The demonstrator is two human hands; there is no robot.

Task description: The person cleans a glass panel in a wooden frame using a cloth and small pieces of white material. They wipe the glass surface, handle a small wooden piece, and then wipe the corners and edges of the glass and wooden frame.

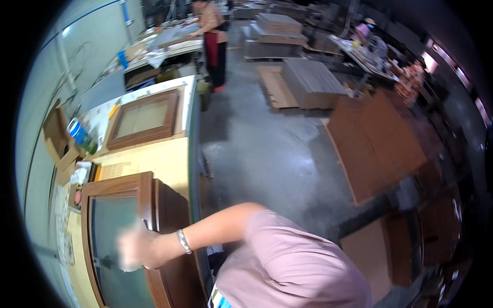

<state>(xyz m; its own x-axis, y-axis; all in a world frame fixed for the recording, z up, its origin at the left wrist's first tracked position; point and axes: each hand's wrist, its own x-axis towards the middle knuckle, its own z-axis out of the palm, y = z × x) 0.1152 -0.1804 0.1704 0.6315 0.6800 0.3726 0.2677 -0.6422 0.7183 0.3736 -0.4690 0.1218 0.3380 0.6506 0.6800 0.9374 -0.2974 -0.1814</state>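
Fingers of the hand [134, 245] are smeared by motion blur, so whether they are spread or closed cannot be told; nor is it clear which hand it is. Its bare forearm, with a silver bracelet [184, 241] at the wrist, stretches leftward across the body. Beneath the fingers lies a brown wooden frame with a frosted glass pane [115, 226], flat on the yellow workbench [154, 159].
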